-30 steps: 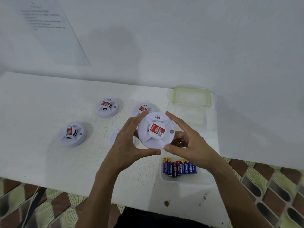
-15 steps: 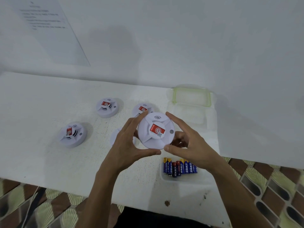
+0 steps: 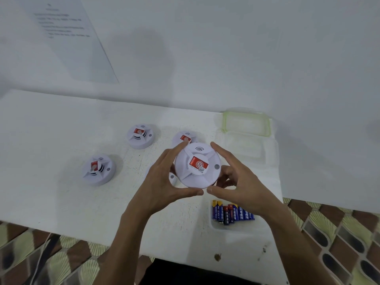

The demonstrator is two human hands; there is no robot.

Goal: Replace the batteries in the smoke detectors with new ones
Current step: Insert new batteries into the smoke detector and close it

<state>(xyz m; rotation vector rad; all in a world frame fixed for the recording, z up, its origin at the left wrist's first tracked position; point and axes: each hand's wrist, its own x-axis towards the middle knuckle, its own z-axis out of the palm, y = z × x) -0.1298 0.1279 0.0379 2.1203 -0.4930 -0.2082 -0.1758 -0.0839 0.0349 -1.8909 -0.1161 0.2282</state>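
Note:
Both hands hold a round white smoke detector (image 3: 197, 165) with a red label above the table. My left hand (image 3: 164, 177) grips its left rim with thumb below and fingers above. My right hand (image 3: 236, 182) grips the right rim the same way. Three more detectors rest on the table: one at far left (image 3: 98, 169), one behind it (image 3: 140, 136), and one (image 3: 185, 137) partly hidden behind my fingers. A white round part (image 3: 172, 177) lies under my left hand, mostly hidden. Several blue and red batteries (image 3: 232, 211) lie in a shallow white tray (image 3: 236, 227) near the front edge.
The white table (image 3: 51, 140) stands against a white wall. A clear container (image 3: 245, 145) with its green-rimmed lid (image 3: 245, 123) sits at the back right. A printed sheet (image 3: 67, 33) hangs on the wall. Patterned floor tiles (image 3: 339, 233) show beyond the table's right and front edges.
The held detector has turned slightly between my hands; the red label sits a little more level. Both hands keep their grip in the same place.

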